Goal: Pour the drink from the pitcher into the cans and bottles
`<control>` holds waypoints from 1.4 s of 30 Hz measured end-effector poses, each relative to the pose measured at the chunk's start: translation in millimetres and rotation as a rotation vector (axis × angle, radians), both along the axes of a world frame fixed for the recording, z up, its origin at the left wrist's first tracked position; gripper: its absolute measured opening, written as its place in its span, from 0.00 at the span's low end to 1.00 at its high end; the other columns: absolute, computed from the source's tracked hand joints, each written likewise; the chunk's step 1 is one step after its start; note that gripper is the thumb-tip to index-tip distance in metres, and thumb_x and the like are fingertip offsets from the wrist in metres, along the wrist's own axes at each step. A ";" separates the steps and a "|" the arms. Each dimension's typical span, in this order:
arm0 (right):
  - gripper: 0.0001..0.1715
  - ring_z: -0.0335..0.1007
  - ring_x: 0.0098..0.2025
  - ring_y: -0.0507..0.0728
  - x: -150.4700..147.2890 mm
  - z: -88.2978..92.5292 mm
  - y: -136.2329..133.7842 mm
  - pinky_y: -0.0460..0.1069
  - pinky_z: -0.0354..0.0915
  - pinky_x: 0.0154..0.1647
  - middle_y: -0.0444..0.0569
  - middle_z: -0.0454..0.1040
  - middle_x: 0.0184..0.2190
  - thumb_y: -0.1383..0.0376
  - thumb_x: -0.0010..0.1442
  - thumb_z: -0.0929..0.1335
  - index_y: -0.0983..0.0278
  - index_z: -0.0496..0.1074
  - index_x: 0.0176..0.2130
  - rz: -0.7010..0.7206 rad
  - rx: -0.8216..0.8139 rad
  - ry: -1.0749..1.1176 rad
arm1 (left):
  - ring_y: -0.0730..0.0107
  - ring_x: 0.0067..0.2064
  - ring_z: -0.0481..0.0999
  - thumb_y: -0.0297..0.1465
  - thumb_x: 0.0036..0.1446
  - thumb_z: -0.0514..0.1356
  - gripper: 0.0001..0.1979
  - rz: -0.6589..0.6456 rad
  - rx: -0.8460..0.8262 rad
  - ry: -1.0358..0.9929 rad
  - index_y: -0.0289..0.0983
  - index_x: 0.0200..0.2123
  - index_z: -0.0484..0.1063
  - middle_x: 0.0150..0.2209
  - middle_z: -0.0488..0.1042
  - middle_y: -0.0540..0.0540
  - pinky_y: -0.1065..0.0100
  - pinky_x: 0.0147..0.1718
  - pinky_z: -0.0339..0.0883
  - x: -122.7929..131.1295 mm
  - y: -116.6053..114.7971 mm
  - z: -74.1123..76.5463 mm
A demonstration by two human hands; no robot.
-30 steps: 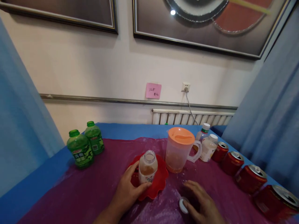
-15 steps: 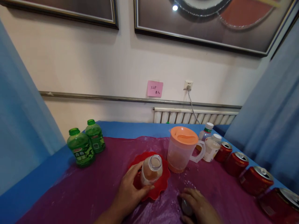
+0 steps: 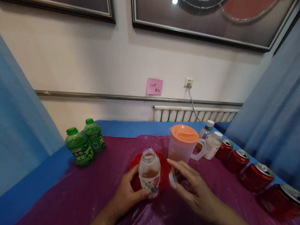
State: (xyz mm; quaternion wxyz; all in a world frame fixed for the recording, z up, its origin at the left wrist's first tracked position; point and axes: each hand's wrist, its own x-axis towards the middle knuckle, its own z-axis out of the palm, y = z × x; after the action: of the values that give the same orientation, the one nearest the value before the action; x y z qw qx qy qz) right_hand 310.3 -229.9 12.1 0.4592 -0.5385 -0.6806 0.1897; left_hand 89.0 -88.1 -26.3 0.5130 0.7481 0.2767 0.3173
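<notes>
Head view: you're gripping the uncapped bottle (image 3: 149,173) upright in your left hand (image 3: 127,195), over the red dish (image 3: 165,167), while your right hand (image 3: 191,187) is pinching the white cap (image 3: 172,177) just beside it. Liquid is sitting inside, so any tilting risks spilling it, and a loose pinch risks dropping the cap onto the purple sheet (image 3: 89,190).

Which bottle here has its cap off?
The clear bottle gripped by the left hand, at the red plate: its mouth is open. The two green bottles and the two pale ones by the jug are capped.
</notes>
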 end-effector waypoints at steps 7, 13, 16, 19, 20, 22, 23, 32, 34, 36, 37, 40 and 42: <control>0.32 0.65 0.45 0.54 -15.4 34.7 32.7 0.51 0.67 0.48 0.49 0.66 0.45 0.66 0.69 0.65 0.55 0.57 0.69 0.147 0.095 0.000 | 0.38 0.58 0.74 0.49 0.44 0.72 0.39 -0.219 -0.306 -0.218 0.35 0.57 0.73 0.53 0.79 0.36 0.49 0.56 0.68 -4.2 -0.7 1.2; 0.37 0.65 0.46 0.54 -22.7 39.1 24.0 0.51 0.67 0.49 0.49 0.66 0.47 0.67 0.68 0.67 0.53 0.54 0.71 0.156 0.110 0.009 | 0.36 0.58 0.74 0.45 0.43 0.74 0.36 -0.226 -0.519 -0.381 0.40 0.56 0.74 0.53 0.80 0.39 0.46 0.57 0.67 -21.2 6.5 -25.1; 0.39 0.65 0.49 0.56 -27.4 39.9 18.9 0.53 0.67 0.53 0.49 0.66 0.50 0.67 0.67 0.67 0.52 0.53 0.71 0.143 0.102 0.002 | 0.35 0.57 0.75 0.44 0.42 0.74 0.36 -0.246 -0.618 -0.386 0.39 0.56 0.75 0.52 0.80 0.38 0.45 0.56 0.67 -27.5 7.1 -24.4; 0.40 0.67 0.49 0.56 -32.5 37.5 17.8 0.53 0.68 0.52 0.50 0.66 0.49 0.68 0.65 0.68 0.52 0.52 0.71 0.136 0.128 0.003 | 0.38 0.53 0.79 0.39 0.45 0.73 0.33 -0.265 -0.719 -0.371 0.38 0.55 0.75 0.47 0.83 0.37 0.47 0.54 0.70 -28.4 3.1 -13.1; 0.41 0.67 0.49 0.56 -34.0 36.0 18.2 0.53 0.69 0.51 0.50 0.66 0.48 0.68 0.65 0.68 0.52 0.52 0.71 0.138 0.148 -0.004 | 0.39 0.51 0.80 0.39 0.45 0.73 0.31 -0.273 -0.743 -0.377 0.38 0.54 0.77 0.45 0.84 0.38 0.47 0.54 0.71 -27.7 1.3 -8.5; 0.43 0.68 0.48 0.57 -36.2 33.0 19.5 0.53 0.70 0.50 0.50 0.66 0.48 0.67 0.65 0.69 0.51 0.50 0.71 0.140 0.194 -0.014 | 0.40 0.48 0.82 0.38 0.44 0.74 0.28 -0.296 -0.775 -0.400 0.37 0.49 0.80 0.41 0.85 0.38 0.48 0.52 0.72 -25.2 -2.3 0.4; 0.44 0.68 0.48 0.57 -37.0 31.6 20.2 0.54 0.70 0.50 0.50 0.66 0.49 0.66 0.64 0.69 0.50 0.49 0.71 0.139 0.209 -0.010 | 0.40 0.46 0.82 0.38 0.42 0.75 0.25 -0.305 -0.788 -0.406 0.36 0.46 0.81 0.39 0.85 0.39 0.49 0.51 0.73 -23.8 -3.8 4.4; 0.42 0.68 0.48 0.58 -42.4 30.2 25.5 0.54 0.69 0.50 0.51 0.67 0.49 0.65 0.64 0.69 0.53 0.51 0.71 0.127 0.207 0.037 | 0.43 0.40 0.84 0.37 0.37 0.76 0.15 -0.225 -0.864 -0.310 0.36 0.30 0.82 0.26 0.83 0.43 0.51 0.45 0.77 -25.7 -5.3 17.5; 0.37 0.68 0.47 0.57 -42.7 30.9 25.4 0.53 0.69 0.48 0.50 0.68 0.48 0.64 0.65 0.69 0.54 0.56 0.69 0.106 0.231 0.071 | 0.41 0.43 0.83 0.36 0.38 0.75 0.18 -0.210 -0.872 -0.302 0.36 0.35 0.83 0.31 0.84 0.41 0.49 0.46 0.76 -25.8 -4.3 15.5; 0.29 0.68 0.45 0.55 -41.9 31.0 24.3 0.51 0.68 0.46 0.49 0.68 0.46 0.63 0.67 0.68 0.54 0.62 0.65 0.083 0.230 0.139 | 0.39 0.45 0.82 0.36 0.37 0.76 0.22 -0.218 -0.876 -0.305 0.36 0.39 0.82 0.34 0.85 0.40 0.48 0.47 0.75 -25.0 -4.1 14.4; 0.26 0.68 0.44 0.55 -41.2 30.5 23.6 0.50 0.68 0.46 0.48 0.69 0.46 0.62 0.68 0.67 0.54 0.64 0.64 0.074 0.217 0.175 | 0.38 0.46 0.82 0.37 0.37 0.76 0.23 -0.235 -0.876 -0.308 0.36 0.40 0.82 0.35 0.85 0.39 0.47 0.48 0.75 -24.5 -4.3 14.2; 0.20 0.67 0.43 0.54 -38.3 26.0 22.1 0.49 0.66 0.45 0.46 0.69 0.43 0.61 0.71 0.64 0.53 0.67 0.61 0.047 0.179 0.261 | 0.38 0.46 0.82 0.39 0.38 0.76 0.24 -0.312 -0.878 -0.333 0.36 0.41 0.83 0.38 0.85 0.37 0.46 0.49 0.74 -23.4 -5.6 13.8; 0.19 0.66 0.43 0.54 -36.4 21.0 22.7 0.49 0.65 0.45 0.46 0.68 0.41 0.60 0.72 0.63 0.51 0.68 0.60 -0.006 0.167 0.320 | 0.38 0.47 0.82 0.41 0.39 0.75 0.26 -0.352 -0.878 -0.372 0.37 0.43 0.82 0.40 0.85 0.37 0.46 0.51 0.73 -22.4 -6.7 12.2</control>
State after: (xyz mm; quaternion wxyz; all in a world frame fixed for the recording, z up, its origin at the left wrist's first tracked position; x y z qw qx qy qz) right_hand 273.8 -207.2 33.1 0.6053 -0.4633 -0.6108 0.2143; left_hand 66.5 -94.8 -14.1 0.8654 0.4281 0.1576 0.2074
